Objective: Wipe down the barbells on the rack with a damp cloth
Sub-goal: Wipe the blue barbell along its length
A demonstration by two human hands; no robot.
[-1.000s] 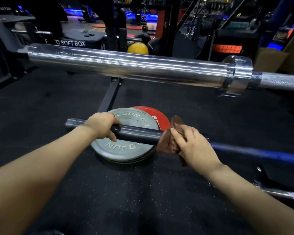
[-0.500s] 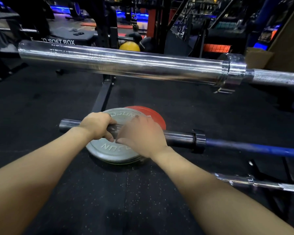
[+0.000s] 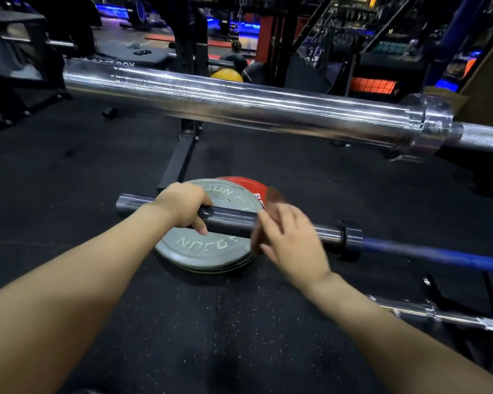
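Gripping the dark sleeve of the lower barbell (image 3: 228,220) near its free end, left hand (image 3: 182,206) curled round it, likely to stop the sleeve spinning under the wipe. Just to the right, right hand (image 3: 291,240) blurred, fingers bent over a brown cloth (image 3: 273,196) pressed against the same sleeve, well short of the collar (image 3: 352,237); looks clamped on the cloth, though blur hides the exact grip. Beyond the collar, blue shaft (image 3: 439,257) running off to the right. Below the sleeve, grey plate (image 3: 208,251) and red plate (image 3: 245,184) stacked flat on the black floor (image 3: 69,209). Higher and farther off, thick chrome barbell (image 3: 239,106) crossing the view; another thin bar (image 3: 439,315) low on the right, both probably waiting for their turn.
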